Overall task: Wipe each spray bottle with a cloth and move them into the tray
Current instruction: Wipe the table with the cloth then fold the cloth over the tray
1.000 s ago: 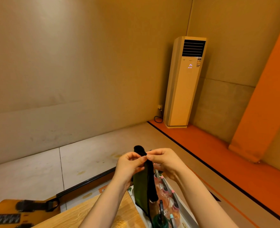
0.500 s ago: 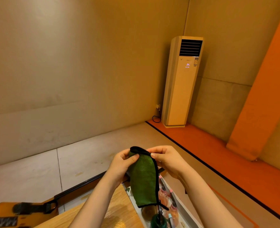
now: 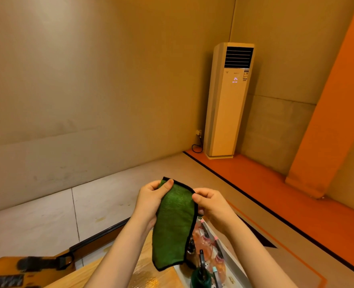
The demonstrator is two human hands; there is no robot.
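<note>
A wooden table [image 3: 118,277] fills the bottom of the view. A white tray [image 3: 232,256] sits at its right edge. Pink bottles [image 3: 206,241] and a dark green bottle [image 3: 200,277] stand in the tray.

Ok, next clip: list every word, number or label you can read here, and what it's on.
"24": pink lit display on the air conditioner.
Small logo line above that display: too small to read.
Sticker beside the logo: blurred, unreadable.
Labels on the bottles in the tray: not readable.
The cloth has no text.
</note>
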